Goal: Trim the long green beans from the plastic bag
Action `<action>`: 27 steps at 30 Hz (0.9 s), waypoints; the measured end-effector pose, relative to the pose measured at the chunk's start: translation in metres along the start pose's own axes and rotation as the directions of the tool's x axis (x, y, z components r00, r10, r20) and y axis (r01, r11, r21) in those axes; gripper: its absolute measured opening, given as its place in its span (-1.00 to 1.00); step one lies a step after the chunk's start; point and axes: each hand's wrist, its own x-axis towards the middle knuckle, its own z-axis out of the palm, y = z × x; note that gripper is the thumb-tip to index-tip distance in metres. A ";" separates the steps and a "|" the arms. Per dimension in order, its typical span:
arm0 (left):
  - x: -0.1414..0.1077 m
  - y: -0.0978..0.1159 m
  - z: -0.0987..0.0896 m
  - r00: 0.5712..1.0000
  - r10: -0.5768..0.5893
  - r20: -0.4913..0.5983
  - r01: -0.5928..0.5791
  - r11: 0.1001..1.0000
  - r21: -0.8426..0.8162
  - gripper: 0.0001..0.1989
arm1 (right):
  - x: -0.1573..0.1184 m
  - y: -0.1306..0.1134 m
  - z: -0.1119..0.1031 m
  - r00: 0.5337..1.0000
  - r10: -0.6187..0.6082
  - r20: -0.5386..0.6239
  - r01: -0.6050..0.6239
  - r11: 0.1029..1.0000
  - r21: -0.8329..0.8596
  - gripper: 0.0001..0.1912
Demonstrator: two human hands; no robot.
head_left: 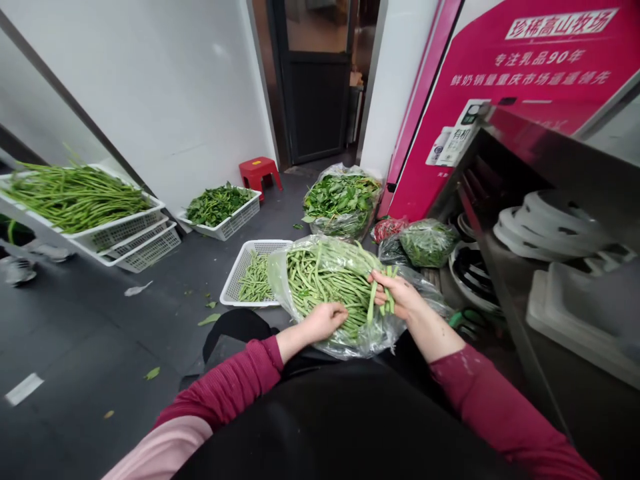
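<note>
A clear plastic bag (280, 273) full of long green beans (325, 277) lies open in front of my body. My right hand (397, 293) is wrapped round a small bunch of beans (389, 300) at the bag's right side. Over the front of the bag, my left hand (325, 321) is closed with its fingertips pressed together; what it holds, if anything, is too small to make out. Just left of the bag, a white basket (227, 290) on the floor holds short bean pieces (256, 277).
Stacked white baskets (150, 250) with long green stalks stand at left. Behind are a basket of leaves (235, 223), a red stool (260, 172) and a bag of leafy greens (343, 197). A metal shelf (500, 280) with white containers borders the right side.
</note>
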 end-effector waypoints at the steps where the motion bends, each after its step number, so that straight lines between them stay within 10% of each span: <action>1: -0.004 0.002 0.007 0.995 -0.061 0.076 0.073 0.982 -0.175 -0.68 | 0.000 0.004 0.002 0.998 -0.037 -0.041 0.039 0.999 0.037 -0.74; 4: -0.011 0.015 0.016 0.980 -0.055 0.192 0.153 0.823 -0.547 -0.59 | 0.000 0.014 0.010 0.970 -0.167 -0.179 0.181 0.981 0.068 -0.75; 8: -0.014 0.030 0.011 0.988 -0.137 0.065 0.147 0.764 -0.628 -0.70 | -0.004 0.016 0.016 0.923 -0.259 -0.284 0.281 0.959 0.041 -0.74; 12: -0.025 0.048 0.004 0.978 0.103 -0.183 -0.152 0.949 -0.277 -0.76 | -0.005 0.020 0.021 0.944 -0.203 -0.261 0.235 0.967 0.095 -0.73; 16: -0.032 0.063 -0.007 0.885 0.430 -0.179 -0.418 0.903 0.100 -0.76 | -0.004 0.032 0.023 0.983 -0.055 -0.177 0.092 0.974 0.205 -0.70; 19: -0.015 0.052 -0.023 0.967 0.109 -0.229 -0.123 0.991 -0.044 -0.58 | -0.007 0.034 0.023 0.998 -0.024 -0.054 0.035 0.978 0.208 -0.69; 22: 0.012 0.030 -0.039 0.963 -0.266 -0.044 0.219 0.867 -0.447 -0.48 | -0.012 0.031 0.023 0.982 0.051 0.180 -0.083 0.981 0.178 -0.62; 27: 0.040 0.014 -0.043 0.976 -0.215 0.037 0.132 0.446 -0.885 -0.64 | -0.018 0.037 0.029 0.924 0.165 0.346 -0.224 0.965 0.139 -0.57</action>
